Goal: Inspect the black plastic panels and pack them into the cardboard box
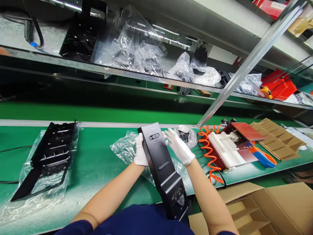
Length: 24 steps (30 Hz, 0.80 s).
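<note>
A long black molded panel (pixel 160 156), bent near its lower end, is tilted in front of me over the bench edge. My left hand (pixel 141 151), in a white glove, grips its upper left edge; the thumb shows and the other fingers are partly hidden. My right hand (pixel 179 147), also gloved, is beside the upper right edge with its fingers stretched out. Whether those fingertips touch the panel I cannot tell. A clear plastic bag (pixel 124 147) lies on the bench behind the panel. Farther left, a black bracket-like frame (pixel 53 153) rests on more plastic.
On the right of the green bench (pixel 97 195) are an orange coiled hose (pixel 207 147), a red and white fixture (pixel 228 148), blue-orange tape (pixel 264 158) and cardboard dividers (pixel 276 138). A partitioned carton (pixel 259 209) stands below. Bagged parts (pixel 137 49) line the overhead shelf; a metal post (pixel 244 68) slants up.
</note>
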Motion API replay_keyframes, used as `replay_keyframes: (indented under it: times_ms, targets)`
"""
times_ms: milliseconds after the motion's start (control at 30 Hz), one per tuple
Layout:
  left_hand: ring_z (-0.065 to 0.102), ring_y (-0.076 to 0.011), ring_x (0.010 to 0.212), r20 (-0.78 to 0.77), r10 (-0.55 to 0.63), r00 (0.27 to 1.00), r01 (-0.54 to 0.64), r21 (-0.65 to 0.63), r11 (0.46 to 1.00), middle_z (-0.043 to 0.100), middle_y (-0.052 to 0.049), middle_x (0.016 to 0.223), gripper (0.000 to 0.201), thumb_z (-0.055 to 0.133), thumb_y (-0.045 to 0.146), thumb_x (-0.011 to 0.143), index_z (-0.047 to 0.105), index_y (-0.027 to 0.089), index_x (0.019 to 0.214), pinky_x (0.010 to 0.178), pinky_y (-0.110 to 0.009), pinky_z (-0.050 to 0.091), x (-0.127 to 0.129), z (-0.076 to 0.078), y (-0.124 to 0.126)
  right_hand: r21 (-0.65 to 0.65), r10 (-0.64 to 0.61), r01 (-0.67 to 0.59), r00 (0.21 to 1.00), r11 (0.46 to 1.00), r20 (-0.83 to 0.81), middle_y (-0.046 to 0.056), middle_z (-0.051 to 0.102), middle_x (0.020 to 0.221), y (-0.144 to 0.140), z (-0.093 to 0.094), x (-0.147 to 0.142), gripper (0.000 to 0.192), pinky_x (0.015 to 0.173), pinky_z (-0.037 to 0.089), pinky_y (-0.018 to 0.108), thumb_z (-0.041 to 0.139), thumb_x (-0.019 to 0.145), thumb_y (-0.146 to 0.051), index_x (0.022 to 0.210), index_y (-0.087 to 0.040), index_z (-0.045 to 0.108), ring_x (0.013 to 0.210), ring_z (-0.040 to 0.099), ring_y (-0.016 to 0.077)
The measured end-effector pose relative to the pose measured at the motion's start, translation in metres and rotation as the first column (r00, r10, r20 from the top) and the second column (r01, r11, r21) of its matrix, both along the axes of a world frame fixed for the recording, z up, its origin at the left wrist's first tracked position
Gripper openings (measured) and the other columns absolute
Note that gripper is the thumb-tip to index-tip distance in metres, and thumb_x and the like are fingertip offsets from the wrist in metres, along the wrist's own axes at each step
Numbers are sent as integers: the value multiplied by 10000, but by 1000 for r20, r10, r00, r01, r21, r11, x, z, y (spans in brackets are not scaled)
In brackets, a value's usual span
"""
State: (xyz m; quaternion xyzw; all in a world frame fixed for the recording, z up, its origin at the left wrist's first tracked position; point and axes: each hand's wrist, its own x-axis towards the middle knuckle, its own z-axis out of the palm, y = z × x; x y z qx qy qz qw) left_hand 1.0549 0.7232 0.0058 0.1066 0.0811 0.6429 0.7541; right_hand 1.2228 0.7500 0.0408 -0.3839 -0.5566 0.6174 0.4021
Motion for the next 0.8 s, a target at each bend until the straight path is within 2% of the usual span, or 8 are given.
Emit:
replay_keyframes:
  times_ms: [67,200,367,433,500,600,700,800]
  targets:
    - [659,-352,1015,12,77,997,-78,39,996,675,-195,1163,717,557,664,788,607,102,1230,890,-512,531,-16,6,10,10,20,-21,998,1000,55,36,387,1526,-20,-14,26,627,1177,278,449,573,860,-591,1416,-335,438,1374,406,222]
    - [654,-343,1044,-3,233,972,-233,24,972,666,-188,1176,714,561,679,781,604,134,1240,902,-523,533,-25,16,25,93,132,-175,926,980,353,24,520,1424,-74,-53,55,586,1177,277,523,676,807,-358,1373,-350,526,1342,447,281]
    - [637,-313,1104,-341,30,940,-48,-45,998,692,-110,1169,529,667,530,799,628,216,1224,952,-444,530,19,9,20,179,-354,311,884,933,307,-10,632,1291,-118,-75,107,430,1129,383,489,606,816,-317,1239,-381,653,1271,527,308]
    - [619,-300,1142,-547,-123,828,131,-25,991,678,-104,1211,542,733,448,774,612,239,1259,1017,-418,489,32,-2,13,187,-494,458,809,869,318,0,664,1241,-138,-67,163,416,1121,399,479,667,754,-334,1167,-356,704,1233,560,324]
    - [598,-320,1174,-742,-242,625,306,-53,951,663,-125,1238,585,758,469,748,618,228,1262,1095,-445,410,36,-16,7,209,-622,592,684,778,380,36,660,1248,-170,-55,227,443,1131,379,500,687,730,-354,1168,-297,709,1217,573,325]
    - [607,-350,1148,-895,-292,336,378,-156,913,685,-127,1185,602,749,570,714,656,219,1195,1145,-510,323,35,-36,1,253,-733,726,477,640,486,84,656,1244,-222,-40,305,463,1140,355,508,689,727,-425,1147,-233,722,1234,557,338]
    - [609,-357,1140,-916,-322,238,398,-210,893,702,-106,1142,644,743,639,666,664,234,1160,1145,-530,321,38,-49,-4,280,-778,787,359,549,516,90,667,1222,-249,-36,346,451,1134,361,500,688,713,-456,1098,-227,745,1238,551,347]
    - [603,-363,1147,-924,-341,176,412,-245,877,704,-98,1140,662,737,674,632,670,249,1135,1141,-533,331,42,-57,-5,276,-781,792,359,545,511,84,679,1202,-250,-36,363,415,1126,379,464,687,713,-440,1063,-230,758,1220,569,335]
